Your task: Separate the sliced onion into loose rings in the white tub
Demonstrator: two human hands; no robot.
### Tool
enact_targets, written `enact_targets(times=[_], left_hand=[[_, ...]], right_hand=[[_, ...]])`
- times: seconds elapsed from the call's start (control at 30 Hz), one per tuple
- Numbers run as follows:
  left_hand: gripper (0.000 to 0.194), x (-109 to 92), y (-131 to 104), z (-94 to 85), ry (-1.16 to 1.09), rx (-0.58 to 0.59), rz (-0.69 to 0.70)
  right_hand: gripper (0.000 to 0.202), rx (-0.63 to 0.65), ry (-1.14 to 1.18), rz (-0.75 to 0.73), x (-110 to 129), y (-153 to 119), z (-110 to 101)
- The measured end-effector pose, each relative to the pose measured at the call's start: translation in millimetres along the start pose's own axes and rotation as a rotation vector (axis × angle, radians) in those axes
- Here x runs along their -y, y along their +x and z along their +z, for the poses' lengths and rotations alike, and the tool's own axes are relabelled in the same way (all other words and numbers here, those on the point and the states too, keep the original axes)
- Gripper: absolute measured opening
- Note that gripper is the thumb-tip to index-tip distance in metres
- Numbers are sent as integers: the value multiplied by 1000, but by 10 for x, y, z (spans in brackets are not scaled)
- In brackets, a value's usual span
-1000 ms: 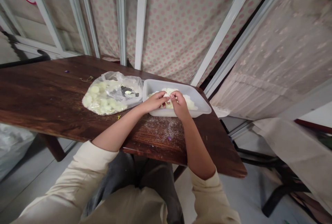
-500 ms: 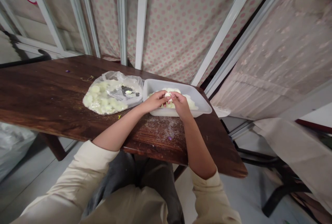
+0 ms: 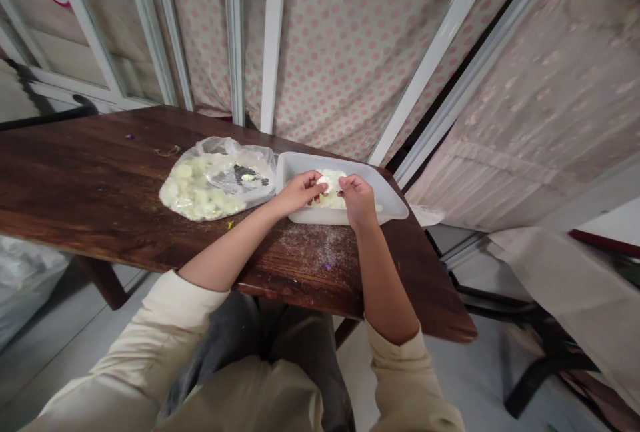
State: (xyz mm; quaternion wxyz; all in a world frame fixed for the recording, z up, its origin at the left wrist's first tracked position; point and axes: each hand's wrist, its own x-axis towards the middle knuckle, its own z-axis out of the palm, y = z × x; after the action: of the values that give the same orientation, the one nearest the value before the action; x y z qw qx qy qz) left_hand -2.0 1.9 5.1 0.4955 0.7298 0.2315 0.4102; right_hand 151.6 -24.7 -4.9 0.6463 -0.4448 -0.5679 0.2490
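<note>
Both hands are raised over a translucent white tub (image 3: 395, 205) that holds a heap of pale yellow-white pieces (image 3: 334, 200). My left hand (image 3: 303, 192) is closed on a small white piece (image 3: 323, 183) between thumb and fingers. My right hand (image 3: 357, 197) is a little apart from it on the right, thumb and fingers pinched together; what they hold, if anything, is too small to name. Left of the tub lies a clear plastic bag (image 3: 205, 185) with many pale round pieces inside, its mouth towards the tub.
The dark wooden table (image 3: 100, 185) has white grains (image 3: 315, 249) scattered near its front edge. A string (image 3: 169, 151) lies behind the bag. Dotted curtains and window frames stand behind. A black chair (image 3: 545, 372) is at the lower right, a plastic bag (image 3: 25, 279) at the lower left.
My right hand has moved right, away from my left hand, opening a gap between the fingertips. My left hand has stayed nearly in place.
</note>
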Motion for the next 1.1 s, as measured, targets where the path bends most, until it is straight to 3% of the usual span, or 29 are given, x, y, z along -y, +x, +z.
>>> enact_targets(times=[0.1, 0.23, 0.3, 0.43, 0.5, 0.67, 0.9, 1.1], left_hand=[[20, -2, 2, -1, -6, -40, -11], [19, 8, 2, -9, 6, 6, 25], [19, 25, 9, -12, 12, 32, 45], [21, 56, 25, -8, 12, 31, 46], [24, 50, 24, -2, 18, 15, 28], [29, -6, -3, 13, 19, -18, -3], [30, -2, -8, 4, 11, 26, 16], [30, 29, 7, -2, -40, 47, 11]], right_hand=[[29, -68, -53, -10, -43, 27, -52], [25, -196, -460, -162, -50, 24, -100], [29, -170, -578, -236, -21, 5, -83], [32, 113, -364, -256, 43, -24, -14], [25, 160, -251, -227, 56, -25, 2], [20, 82, -151, -171, 55, -18, -17], [20, 41, -105, -92, 34, -7, -18], [29, 1, -63, -52, 30, -9, -1]])
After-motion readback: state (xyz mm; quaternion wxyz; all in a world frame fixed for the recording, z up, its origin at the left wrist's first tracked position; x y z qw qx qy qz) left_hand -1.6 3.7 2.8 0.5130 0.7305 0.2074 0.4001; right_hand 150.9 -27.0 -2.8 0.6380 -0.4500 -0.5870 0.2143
